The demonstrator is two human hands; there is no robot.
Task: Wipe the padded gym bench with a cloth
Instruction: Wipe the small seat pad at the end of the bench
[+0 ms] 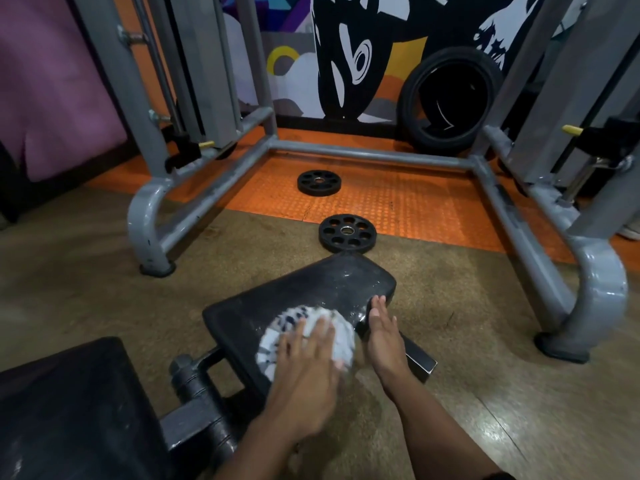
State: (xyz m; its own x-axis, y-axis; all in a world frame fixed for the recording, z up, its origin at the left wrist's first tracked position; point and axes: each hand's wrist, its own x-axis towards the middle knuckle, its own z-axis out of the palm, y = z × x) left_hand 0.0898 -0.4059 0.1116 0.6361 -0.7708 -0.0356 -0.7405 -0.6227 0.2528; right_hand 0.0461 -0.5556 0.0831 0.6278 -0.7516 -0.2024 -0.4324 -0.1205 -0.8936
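Flat under the left hand's (308, 355) straight fingers, cloth (277, 336) on bench pad (311, 285); right hand (382, 332) relaxed.

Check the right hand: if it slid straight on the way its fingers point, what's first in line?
The right hand lies flat along the bench pad's right edge, fingers pointing toward the far corner. It would likely run along that edge and off the corner; beyond is bare floor. Depth is uncertain.
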